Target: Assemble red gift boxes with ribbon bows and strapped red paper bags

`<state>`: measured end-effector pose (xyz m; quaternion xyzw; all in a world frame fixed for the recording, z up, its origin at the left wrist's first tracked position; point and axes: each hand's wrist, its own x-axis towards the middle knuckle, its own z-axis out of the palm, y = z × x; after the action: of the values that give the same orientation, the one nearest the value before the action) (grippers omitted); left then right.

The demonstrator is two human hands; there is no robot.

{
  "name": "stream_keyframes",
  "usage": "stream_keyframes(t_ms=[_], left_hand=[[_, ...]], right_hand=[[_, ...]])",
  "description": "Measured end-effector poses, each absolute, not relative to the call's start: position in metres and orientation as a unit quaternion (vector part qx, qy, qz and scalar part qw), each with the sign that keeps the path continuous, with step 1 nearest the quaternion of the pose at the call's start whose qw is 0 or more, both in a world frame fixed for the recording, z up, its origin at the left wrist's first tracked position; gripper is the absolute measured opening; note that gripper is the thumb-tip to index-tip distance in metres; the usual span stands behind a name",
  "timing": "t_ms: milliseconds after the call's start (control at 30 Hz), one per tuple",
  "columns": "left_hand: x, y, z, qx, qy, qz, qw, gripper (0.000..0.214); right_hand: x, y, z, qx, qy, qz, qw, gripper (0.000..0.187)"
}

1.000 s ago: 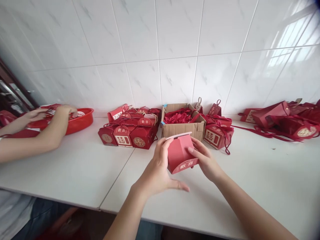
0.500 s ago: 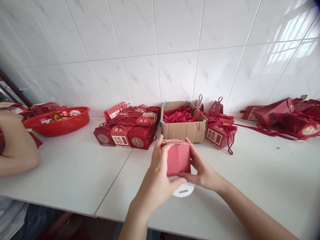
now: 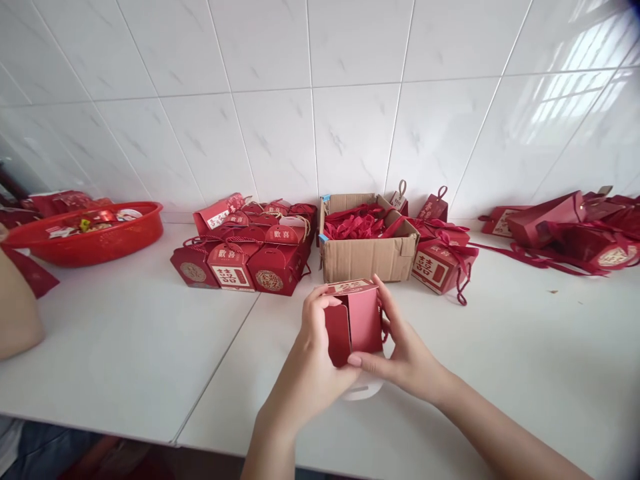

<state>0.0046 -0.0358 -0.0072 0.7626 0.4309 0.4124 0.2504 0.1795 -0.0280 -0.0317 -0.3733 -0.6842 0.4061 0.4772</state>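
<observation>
Both of my hands grip a small red paper gift box (image 3: 356, 321) just above the white table (image 3: 125, 347). My left hand (image 3: 313, 363) wraps its left side, thumb under the bottom edge. My right hand (image 3: 405, 350) holds the right side with fingers curled round it. One red side flap stands folded inward at the front, and a white rounded flap (image 3: 363, 388) hangs below the box.
Finished red gift boxes (image 3: 250, 257) stand in a cluster behind left. A cardboard carton of red ribbons (image 3: 367, 240) sits behind the box. More red boxes and bags (image 3: 570, 230) lie at the right. Another person's arm (image 3: 17, 313) and a red basin (image 3: 85, 233) are at left.
I have turned the box and folded a side flap in; it went from tilted to upright. The other person's arm has drawn back to the left, away from the basin.
</observation>
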Motion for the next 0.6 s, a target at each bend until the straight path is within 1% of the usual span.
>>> stream_keyframes(t_ms=[100, 167, 233, 300, 433, 600], left_hand=[[0.004, -0.036, -0.008, 0.771, 0.396, 0.419, 0.271, 0.062], [0.004, -0.036, -0.007, 0.772, 0.363, 0.421, 0.308, 0.072], [0.004, -0.035, -0.006, 0.773, 0.34, 0.417, 0.335, 0.084], [0.004, -0.035, -0.004, 0.775, 0.337, 0.416, 0.337, 0.092], [0.002, -0.033, -0.003, 0.748, 0.351, 0.434, 0.359, 0.092], [-0.003, -0.027, -0.008, 0.679, 0.37, 0.487, 0.406, 0.089]], right_hand=[[0.179, -0.028, -0.028, -0.382, -0.665, 0.405, 0.498, 0.086], [0.179, -0.027, -0.024, -0.399, -0.641, 0.411, 0.511, 0.077], [0.18, -0.025, -0.021, -0.41, -0.619, 0.421, 0.521, 0.075], [0.183, -0.023, -0.018, -0.408, -0.609, 0.429, 0.527, 0.074], [0.19, -0.02, -0.021, -0.383, -0.621, 0.444, 0.52, 0.072], [0.199, -0.016, -0.032, -0.34, -0.614, 0.513, 0.494, 0.067]])
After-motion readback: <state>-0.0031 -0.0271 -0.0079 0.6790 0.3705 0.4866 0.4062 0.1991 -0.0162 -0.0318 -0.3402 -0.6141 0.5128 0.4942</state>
